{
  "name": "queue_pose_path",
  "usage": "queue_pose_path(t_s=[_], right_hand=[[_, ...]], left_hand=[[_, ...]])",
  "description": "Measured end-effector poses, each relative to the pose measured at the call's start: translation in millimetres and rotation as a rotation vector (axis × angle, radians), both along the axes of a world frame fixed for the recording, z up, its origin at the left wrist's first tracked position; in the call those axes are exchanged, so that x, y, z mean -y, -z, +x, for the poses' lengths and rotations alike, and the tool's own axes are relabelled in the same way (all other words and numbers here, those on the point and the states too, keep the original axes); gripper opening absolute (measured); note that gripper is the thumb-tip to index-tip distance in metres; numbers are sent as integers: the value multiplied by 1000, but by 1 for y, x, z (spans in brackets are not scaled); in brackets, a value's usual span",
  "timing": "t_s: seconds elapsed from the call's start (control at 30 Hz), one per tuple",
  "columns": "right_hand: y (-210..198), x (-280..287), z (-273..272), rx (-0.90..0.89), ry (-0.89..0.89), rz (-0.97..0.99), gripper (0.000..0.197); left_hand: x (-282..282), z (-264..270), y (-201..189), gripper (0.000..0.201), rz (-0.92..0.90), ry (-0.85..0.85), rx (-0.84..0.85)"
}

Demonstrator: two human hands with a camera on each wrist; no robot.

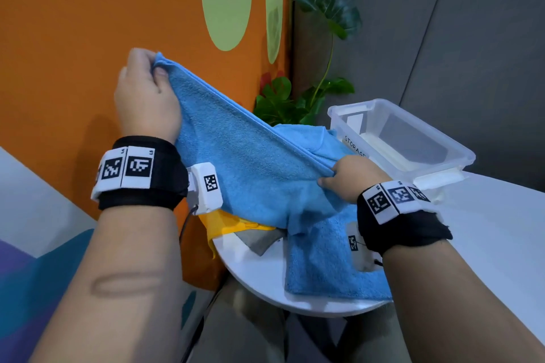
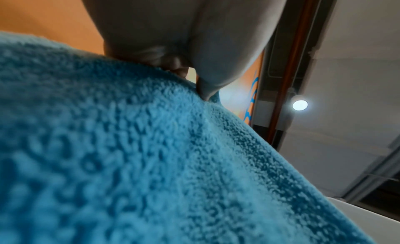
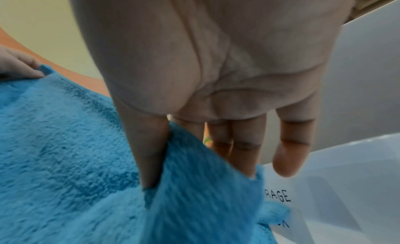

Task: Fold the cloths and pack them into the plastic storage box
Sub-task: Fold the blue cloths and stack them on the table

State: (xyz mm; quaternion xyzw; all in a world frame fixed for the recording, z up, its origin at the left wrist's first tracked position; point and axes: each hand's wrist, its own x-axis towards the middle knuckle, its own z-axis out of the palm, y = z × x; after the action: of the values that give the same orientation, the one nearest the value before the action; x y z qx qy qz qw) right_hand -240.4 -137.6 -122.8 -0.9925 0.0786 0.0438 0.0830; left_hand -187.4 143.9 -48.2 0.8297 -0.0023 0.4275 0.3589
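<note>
Item 1, blue cloth (image 1: 250,168): held up in the air beside the storage box (image 1: 413,138), top edge stretched taut btwn my two hands, lower part draping onto the white table (image 1: 256,271).
L hand (image 1: 147,94): raised, well apart from the box, thumb & fingers pinching one top corner.
R hand (image 1: 348,178): just beside the box, near its label; thumb & forefinger pinch the other corner, remaining fingers (image 3: 288,155) loosely straight.
Item 2, yellow cloth (image 1: 233,227) & item 3, grey cloth (image 1: 261,240): lying loose on the table, partly under the blue one, near the box.
Box: open, no cloth inside as far as I can see.
Progress, est.: early. Blue one maybe mid-fold; yellow & grey unfolded; nothing packed.
</note>
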Motion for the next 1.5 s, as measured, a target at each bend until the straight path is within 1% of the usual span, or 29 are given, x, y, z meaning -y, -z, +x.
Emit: queue_pose_path(t_s=[0.07,0.13,0.23,0.27,0.37,0.43,0.53,0.6,0.67,0.73,0.9,1.0,1.1,1.17,1.27,1.33,1.37,1.43,1.5], right_hand=[[2,2,0,24,30,-16,44],[3,5,2,60,76,-26,40],[3,11,6,119,151,-6,19],[2,12,7,157,176,17,14],[-4,16,5,324,236,100,16],[-9,17,2,440,253,195,13],[-15,14,-4,580,313,422,7],[-18,12,-8,671,350,597,14],[-20,9,-10,740,359,711,21],[-22,9,-9,762,358,722,23],[-23,11,-5,787,360,671,25],[-22,12,-5,787,359,668,21],[-22,12,-5,765,323,672,17],[-23,8,-6,725,264,679,17],[-24,-3,-5,666,143,728,16],[-24,-11,-4,628,69,767,18],[-24,-14,-3,610,38,785,19],[-23,-19,-1,582,-11,822,23],[-23,-22,-2,555,-49,846,27]], left_hand=[[-5,1,3,25,-6,-35,-19],[-9,2,6,25,-22,-70,-40],[-14,3,9,26,-57,-111,-62],[-15,3,10,27,-65,-123,-65],[-18,2,11,27,-89,-146,-72],[-19,2,13,27,-105,-152,-64],[-21,2,16,28,-123,-155,-45],[-24,3,17,28,-143,-154,-26],[-25,4,18,29,-162,-147,-17],[-26,4,19,29,-174,-145,-17],[-27,2,20,27,-193,-153,-40],[-25,0,20,26,-197,-168,-98],[-18,-3,19,27,-197,-159,-175],[-8,-4,21,29,-189,-106,-218],[14,-10,23,34,-160,38,-281],[32,-17,23,34,-100,195,-339],[41,-20,24,34,-56,299,-369],[55,-26,26,36,72,518,-435],[66,-27,31,43,191,667,-513]])
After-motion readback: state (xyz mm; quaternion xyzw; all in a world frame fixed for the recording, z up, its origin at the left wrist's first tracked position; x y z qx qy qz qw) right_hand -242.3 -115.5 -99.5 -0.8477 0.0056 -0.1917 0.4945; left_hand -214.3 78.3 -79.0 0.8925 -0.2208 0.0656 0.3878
